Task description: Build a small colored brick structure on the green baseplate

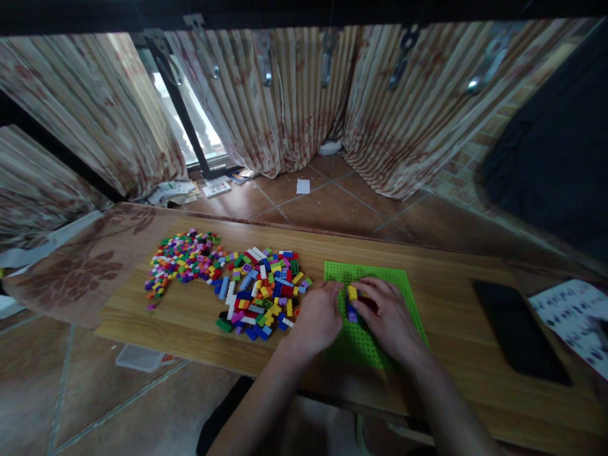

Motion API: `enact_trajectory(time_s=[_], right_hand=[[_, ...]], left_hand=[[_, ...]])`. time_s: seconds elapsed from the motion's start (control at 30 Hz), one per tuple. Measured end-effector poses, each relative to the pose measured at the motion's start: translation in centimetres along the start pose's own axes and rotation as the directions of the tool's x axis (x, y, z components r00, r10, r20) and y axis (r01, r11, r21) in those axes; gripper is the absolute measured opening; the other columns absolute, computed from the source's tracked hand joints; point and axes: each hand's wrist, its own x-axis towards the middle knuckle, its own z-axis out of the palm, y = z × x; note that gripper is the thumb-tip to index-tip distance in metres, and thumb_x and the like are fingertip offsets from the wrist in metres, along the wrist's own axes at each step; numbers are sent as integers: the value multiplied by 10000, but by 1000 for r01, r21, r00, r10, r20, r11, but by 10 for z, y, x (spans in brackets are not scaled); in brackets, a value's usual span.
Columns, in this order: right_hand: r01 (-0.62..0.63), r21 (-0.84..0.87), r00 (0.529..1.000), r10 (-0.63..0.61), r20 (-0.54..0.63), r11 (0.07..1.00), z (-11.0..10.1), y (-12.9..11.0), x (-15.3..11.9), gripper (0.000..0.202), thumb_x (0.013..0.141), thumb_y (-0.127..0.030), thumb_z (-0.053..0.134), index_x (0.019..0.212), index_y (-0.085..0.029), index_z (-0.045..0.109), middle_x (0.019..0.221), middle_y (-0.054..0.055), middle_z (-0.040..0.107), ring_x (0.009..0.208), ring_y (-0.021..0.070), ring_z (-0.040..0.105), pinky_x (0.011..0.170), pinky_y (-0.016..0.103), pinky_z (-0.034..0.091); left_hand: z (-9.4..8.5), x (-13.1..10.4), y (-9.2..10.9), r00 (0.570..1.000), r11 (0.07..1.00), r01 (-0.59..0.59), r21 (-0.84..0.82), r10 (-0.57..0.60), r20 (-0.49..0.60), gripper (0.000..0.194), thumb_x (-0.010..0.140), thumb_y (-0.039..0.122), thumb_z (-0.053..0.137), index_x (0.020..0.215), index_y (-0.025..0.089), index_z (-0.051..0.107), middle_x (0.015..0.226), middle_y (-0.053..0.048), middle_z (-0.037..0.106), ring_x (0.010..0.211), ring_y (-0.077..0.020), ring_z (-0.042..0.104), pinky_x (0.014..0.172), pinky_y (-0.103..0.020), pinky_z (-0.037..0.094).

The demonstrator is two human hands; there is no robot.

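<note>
A green studded baseplate [403, 285] lies on the wooden table under both my hands. On it stands a small group of toy building bricks, with a yellow brick [352, 292] and a purple brick [352, 314] in plain sight and darker ones partly covered by fingers. My right hand [390, 318] grips this group from the right, thumb on the near side and fingers beyond. Close to its left side is my left hand [319, 315], fingers curled in; whatever they may hold is hidden.
Left of the baseplate spreads a heap of larger mixed bricks [266, 291]; farther left lies a pile of small bricks [190, 256]. A black flat tablet-like slab [520, 332] rests on the wooden table [456, 304] at right, near a printed sheet [570, 316]. Curtains hang behind.
</note>
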Motion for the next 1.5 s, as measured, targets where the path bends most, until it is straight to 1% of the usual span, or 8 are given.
enact_trajectory(time_s=[0.17, 0.33, 0.53, 0.73, 0.97, 1.17, 1.33, 1.5], right_hand=[[-2, 0, 1000, 2, 8, 1000, 0, 0, -1, 307, 872, -335, 564, 1139, -221, 663, 1200, 84, 601, 1121, 286, 507, 976, 478, 417], [-7, -2, 1000, 7, 23, 1000, -1, 0, 0, 303, 865, -325, 565, 1136, -234, 664, 1198, 80, 600, 1110, 289, 514, 971, 485, 419], [-17, 2, 999, 17, 34, 1000, -2, -1, 2, 308, 859, -311, 564, 1140, -226, 661, 1209, 85, 592, 1123, 288, 513, 974, 479, 419], [-28, 3, 999, 28, 42, 1000, -2, -2, 2, 310, 862, -307, 566, 1141, -211, 661, 1211, 92, 588, 1136, 286, 506, 984, 477, 416], [-38, -17, 998, 39, 55, 999, -2, -2, 4, 317, 869, -326, 553, 1141, -207, 664, 1221, 101, 578, 1137, 292, 507, 965, 487, 432], [-24, -26, 998, 25, 57, 999, -2, 1, 4, 312, 870, -345, 544, 1129, -226, 671, 1213, 98, 575, 1133, 296, 511, 957, 494, 434], [-29, -4, 999, 29, 40, 1000, 0, 0, 2, 334, 875, -365, 544, 1163, -238, 654, 1230, 93, 572, 1145, 293, 507, 977, 493, 416], [-24, 139, 998, 32, -53, 990, -7, 3, 1, 466, 857, -386, 558, 1299, -237, 539, 1254, 87, 580, 1178, 264, 507, 1016, 467, 402]], left_hand=[[-1, 0, 0, 1000, 1000, -5, -2, 5, 8, 331, 822, 76, 424, 1054, 166, 642, 1035, -104, 682, 989, -217, 639, 899, -347, 504], [0, 0, -1, 1000, 1000, -11, 5, 11, -4, 375, 824, 71, 409, 1109, 159, 636, 1041, -110, 676, 991, -219, 635, 904, -354, 504], [2, -3, -1, 994, 994, -108, 19, 107, 17, 462, 808, 59, 413, 1170, 244, 633, 1021, -73, 660, 958, -199, 627, 881, -341, 510], [2, -4, 0, 986, 987, -159, 20, 158, 49, 483, 824, 63, 397, 1201, 266, 620, 1014, -67, 652, 937, -187, 631, 852, -312, 516], [2, -1, 5, 986, 980, -145, 136, 132, 97, 468, 816, 48, 383, 1167, 240, 626, 978, -72, 670, 867, -191, 650, 812, -314, 527], [2, -1, 11, 989, 968, -133, 211, 117, 87, 387, 836, 86, 390, 1094, 218, 645, 930, -84, 654, 856, -209, 643, 794, -338, 529], [3, -3, 9, 990, 982, -135, 131, 129, 51, 412, 839, 74, 381, 1116, 230, 642, 960, -77, 651, 872, -204, 638, 785, -329, 530], [4, -2, 7, 995, 994, -104, 29, 104, 6, 432, 841, 56, 372, 1143, 210, 640, 1014, -83, 662, 904, -189, 641, 843, -328, 523]])
